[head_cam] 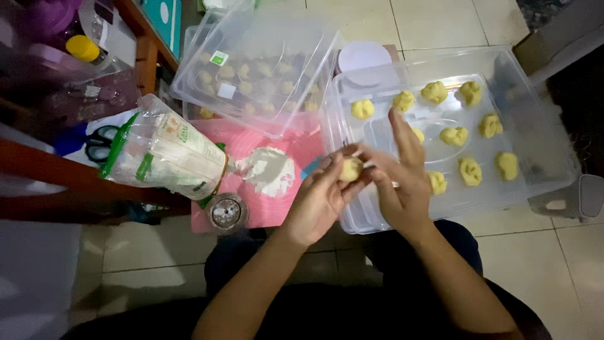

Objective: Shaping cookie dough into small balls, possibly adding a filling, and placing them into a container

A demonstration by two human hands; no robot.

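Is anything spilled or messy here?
Yes. A flour bag lies tipped on its side, and a pile of flour sits loose on the pink mat by its mouth. The hands, left hand and right hand, hold a dough ball.

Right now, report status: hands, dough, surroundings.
Left hand and right hand both in grip on small yellow dough ball. Clear plastic tray of shaped yellow dough pieces beyond. Flour pile left.
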